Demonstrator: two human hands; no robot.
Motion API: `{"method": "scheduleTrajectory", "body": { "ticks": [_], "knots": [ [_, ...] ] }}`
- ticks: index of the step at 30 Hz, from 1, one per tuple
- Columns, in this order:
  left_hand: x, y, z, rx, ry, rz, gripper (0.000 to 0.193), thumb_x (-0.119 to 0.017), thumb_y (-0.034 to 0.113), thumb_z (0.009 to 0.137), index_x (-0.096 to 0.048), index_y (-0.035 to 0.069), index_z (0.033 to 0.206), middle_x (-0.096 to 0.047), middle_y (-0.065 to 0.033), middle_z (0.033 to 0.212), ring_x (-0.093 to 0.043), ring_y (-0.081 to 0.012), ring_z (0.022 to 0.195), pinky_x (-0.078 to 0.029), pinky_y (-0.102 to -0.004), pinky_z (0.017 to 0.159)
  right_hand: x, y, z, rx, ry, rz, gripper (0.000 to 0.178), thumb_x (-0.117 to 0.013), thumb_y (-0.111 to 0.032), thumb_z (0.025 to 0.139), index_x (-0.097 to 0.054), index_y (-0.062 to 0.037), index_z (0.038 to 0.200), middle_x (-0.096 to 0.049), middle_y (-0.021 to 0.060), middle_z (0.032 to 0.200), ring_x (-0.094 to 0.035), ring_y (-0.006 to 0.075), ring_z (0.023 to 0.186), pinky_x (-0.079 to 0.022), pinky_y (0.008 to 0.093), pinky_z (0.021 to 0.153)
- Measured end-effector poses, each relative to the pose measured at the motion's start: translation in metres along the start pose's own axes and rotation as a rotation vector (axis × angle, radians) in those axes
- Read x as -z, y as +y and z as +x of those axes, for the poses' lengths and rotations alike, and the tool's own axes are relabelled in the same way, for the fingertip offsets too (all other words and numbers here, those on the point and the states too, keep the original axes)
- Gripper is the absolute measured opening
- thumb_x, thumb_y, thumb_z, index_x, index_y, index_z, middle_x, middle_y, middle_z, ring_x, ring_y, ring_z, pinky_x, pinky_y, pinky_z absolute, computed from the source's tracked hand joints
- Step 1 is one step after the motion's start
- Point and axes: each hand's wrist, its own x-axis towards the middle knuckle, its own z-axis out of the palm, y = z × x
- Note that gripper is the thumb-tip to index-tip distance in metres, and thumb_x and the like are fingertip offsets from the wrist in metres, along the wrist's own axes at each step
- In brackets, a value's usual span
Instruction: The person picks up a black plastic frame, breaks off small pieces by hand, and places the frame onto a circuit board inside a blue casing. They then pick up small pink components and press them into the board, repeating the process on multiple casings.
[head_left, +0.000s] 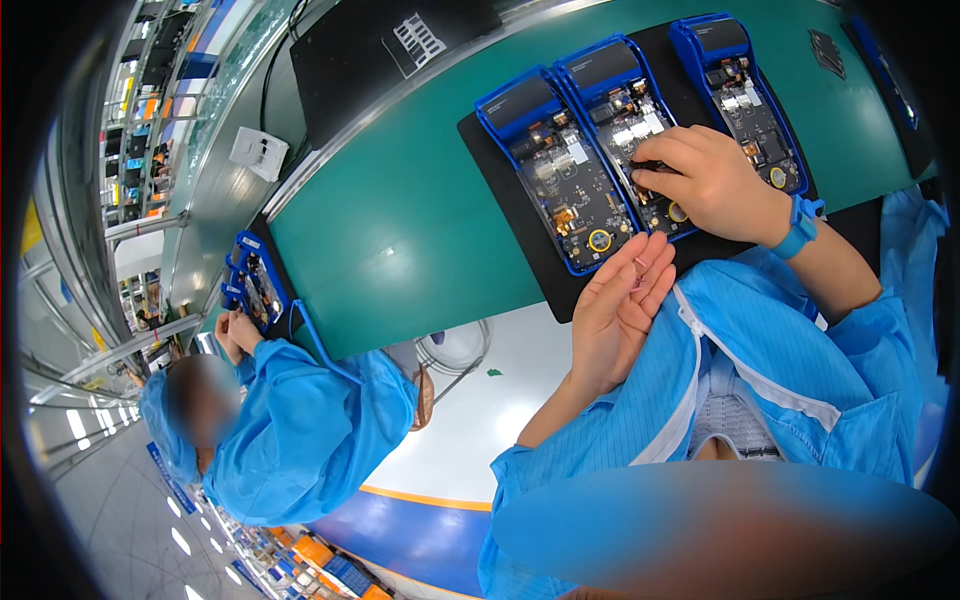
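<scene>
My left hand is palm up with its fingers stretched out, just in front of the boards. A few tiny pinkish, see-through pieces rest on its fingers. My right hand, with a blue wristband, reaches over the middle blue-framed device. Its thumb and forefinger pinch together at the circuit board; a small dark thing shows at the fingertips, too hidden to name. Close beside it lies another blue-framed device with its circuit board bare. A third such device lies to the right.
The devices lie on black mats on a green tabletop. A dark slotted piece is at the far right. At left, a co-worker in a blue smock handles another blue device. A white plastic piece sits beyond the table edge.
</scene>
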Motion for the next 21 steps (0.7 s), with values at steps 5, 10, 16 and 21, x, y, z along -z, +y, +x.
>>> {"method": "scheduleTrajectory", "body": {
  "ticks": [5,10,16,21],
  "knots": [
    [-0.001,-0.001,0.000,0.000,0.007,0.005,0.045,-0.042,0.009,0.095,-0.031,-0.007,0.136,-0.039,-0.0243,0.137,-0.040,-0.0327,0.129,-0.034,-0.0429,0.108,-0.003,0.000,-0.002,-0.013,0.015,-0.019,0.024,-0.061,-0.010,0.067,-0.066,-0.0039,0.090,-0.060,0.0059,0.102,-0.058,0.0212,0.091,-0.047,0.0323,0.073],
    [0.000,-0.002,-0.002,-0.007,-0.021,-0.013,0.048,-0.042,0.011,0.095,-0.029,-0.007,0.137,-0.036,-0.0246,0.140,-0.036,-0.0338,0.131,-0.030,-0.0444,0.110,0.000,-0.004,-0.006,-0.025,0.029,-0.006,0.023,-0.060,-0.009,0.069,-0.066,-0.0029,0.091,-0.059,0.0080,0.105,-0.058,0.0223,0.092,-0.047,0.0327,0.075],
    [-0.001,-0.002,0.000,-0.003,-0.087,-0.061,0.049,-0.040,0.016,0.096,-0.028,-0.005,0.139,-0.031,-0.0233,0.143,-0.030,-0.0334,0.134,-0.026,-0.0452,0.112,0.000,-0.003,-0.010,-0.070,0.038,-0.003,0.023,-0.059,-0.009,0.072,-0.066,-0.0011,0.092,-0.057,0.0106,0.114,-0.057,0.0255,0.098,-0.047,0.0336,0.080],
    [-0.002,-0.002,0.001,-0.004,-0.091,-0.090,0.049,-0.037,0.020,0.097,-0.028,-0.003,0.139,-0.030,-0.0199,0.145,-0.029,-0.0318,0.135,-0.024,-0.0447,0.113,0.003,-0.009,-0.007,-0.080,0.068,-0.035,0.023,-0.058,-0.008,0.074,-0.065,-0.0013,0.096,-0.057,0.0122,0.114,-0.057,0.0273,0.099,-0.046,0.0350,0.082]
  ]
}}
